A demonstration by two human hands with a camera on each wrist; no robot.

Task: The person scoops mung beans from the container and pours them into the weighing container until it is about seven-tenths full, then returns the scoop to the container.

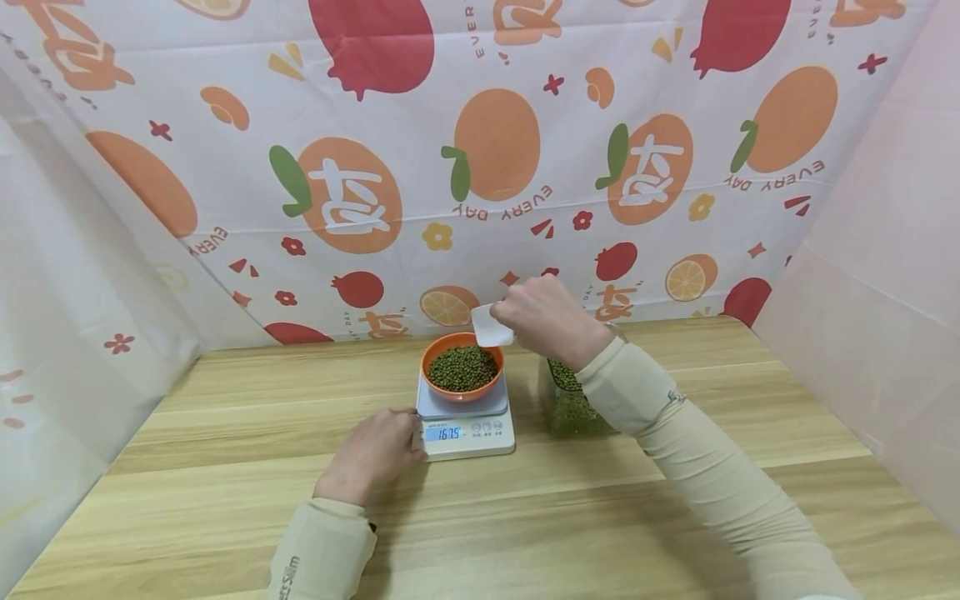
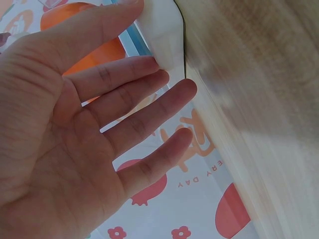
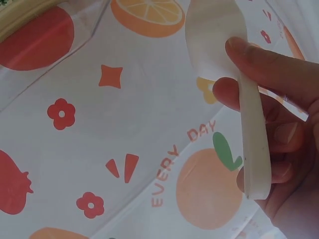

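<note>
An orange bowl (image 1: 462, 397) filled with small green beans (image 1: 461, 368) stands on a white kitchen scale (image 1: 468, 450), whose lit display reads about 167.5. My left hand (image 1: 375, 454) is at the scale's left edge; the left wrist view has its fingers (image 2: 149, 112) nearly straight, with the thumb against the scale's side. Over the bowl's right rim, my right hand (image 1: 551, 321) holds a white scoop (image 1: 491, 327). Thumb and fingers wrap the scoop's handle (image 3: 255, 139) in the right wrist view. The inside of the scoop is hidden in the head view.
A clear container (image 1: 573, 414) of the same green beans stands right of the scale, partly covered by the right wrist. Behind the wooden table (image 1: 225, 500) hangs a fruit-printed cloth (image 1: 420, 167), close past the bowl.
</note>
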